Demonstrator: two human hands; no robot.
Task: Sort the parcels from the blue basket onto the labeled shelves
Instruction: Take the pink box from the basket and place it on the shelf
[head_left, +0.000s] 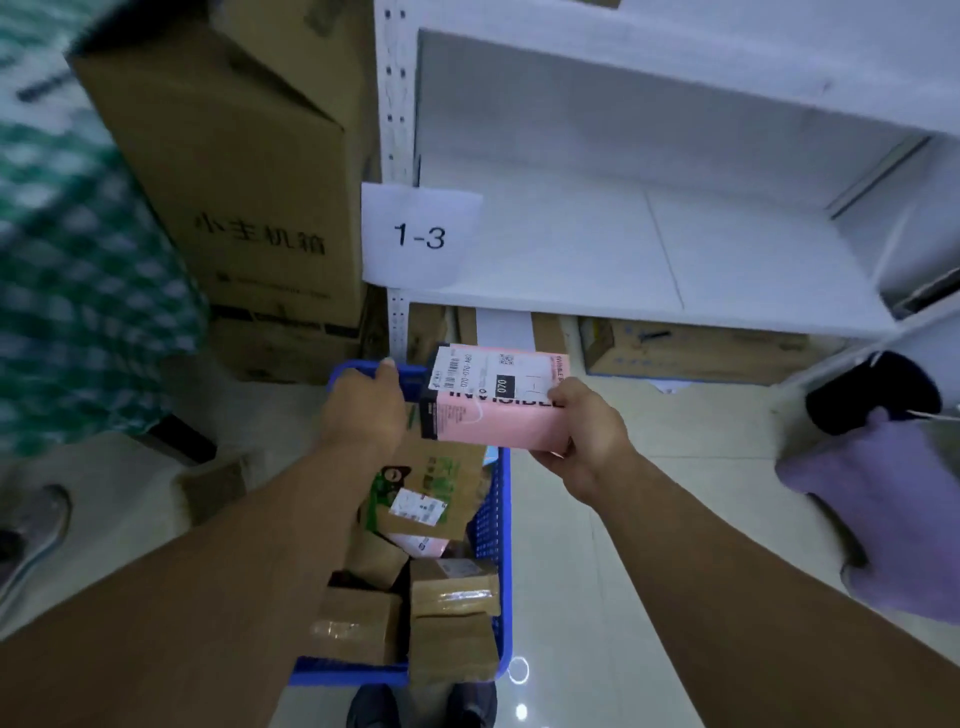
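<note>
A blue basket stands on the floor below me, holding several brown cardboard parcels and a green-printed one. My left hand grips the basket's far rim. My right hand holds a pink box parcel with a white shipping label above the basket. Just beyond is a white shelf with a paper label reading 1-3 at its left front corner.
Tall brown cartons stand left of the shelf post. Flat cardboard boxes lie under the shelf. A green checked bundle fills the left side. Purple and black cloth hangs at the right. My shoes show at the bottom.
</note>
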